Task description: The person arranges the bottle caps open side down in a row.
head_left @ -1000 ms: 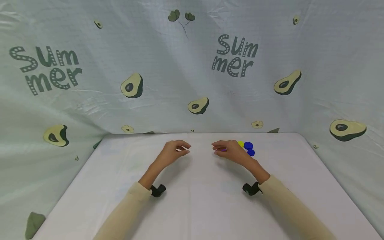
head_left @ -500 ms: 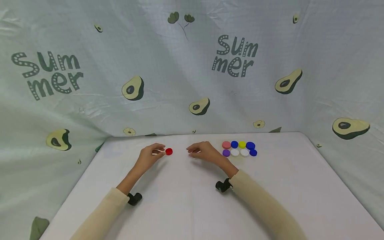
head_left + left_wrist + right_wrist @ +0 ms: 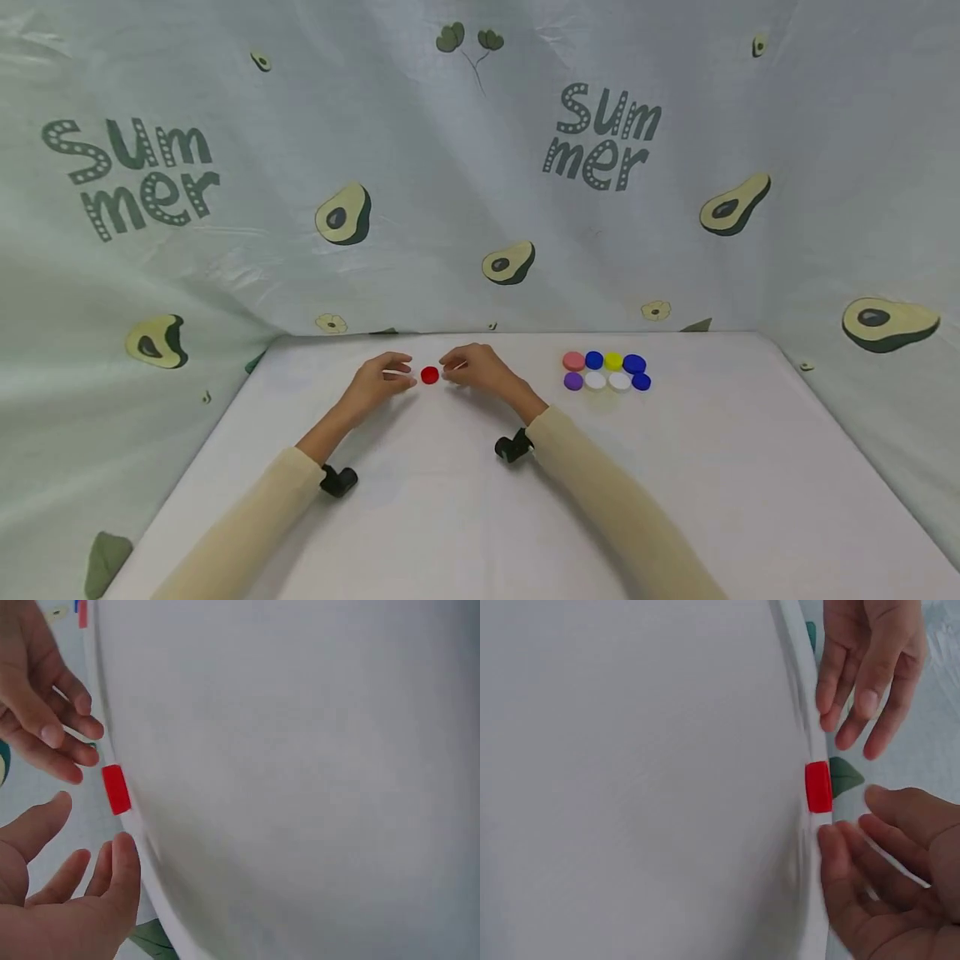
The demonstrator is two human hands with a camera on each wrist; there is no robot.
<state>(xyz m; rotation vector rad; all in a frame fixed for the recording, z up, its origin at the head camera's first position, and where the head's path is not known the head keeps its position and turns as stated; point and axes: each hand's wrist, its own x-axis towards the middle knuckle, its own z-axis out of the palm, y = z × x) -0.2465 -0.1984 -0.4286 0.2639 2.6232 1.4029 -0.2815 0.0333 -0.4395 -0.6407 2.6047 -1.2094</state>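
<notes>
A small red bottle cap (image 3: pixel 430 375) lies on the white table (image 3: pixel 450 517) toward its far edge, between the two hands. On its left, my left hand (image 3: pixel 375 382) has thumb and fingers parted, with a small gap to the cap. My right hand (image 3: pixel 483 369) is on the other side, its fingertips right beside the cap's edge. Both wrist views show the red cap standing out between two sets of loosely bent fingers. Neither hand holds anything.
Two short rows of caps sit at the back right: a pink cap (image 3: pixel 573 361), a yellow cap (image 3: pixel 613 361), a purple cap (image 3: pixel 573 381), a white cap (image 3: pixel 619 381) and several others. A printed cloth (image 3: pixel 420 167) hangs behind the table.
My right hand has moved left from over the group of caps to the red cap, uncovering the group. My left hand has shifted left, and the red cap has come into view between the hands.
</notes>
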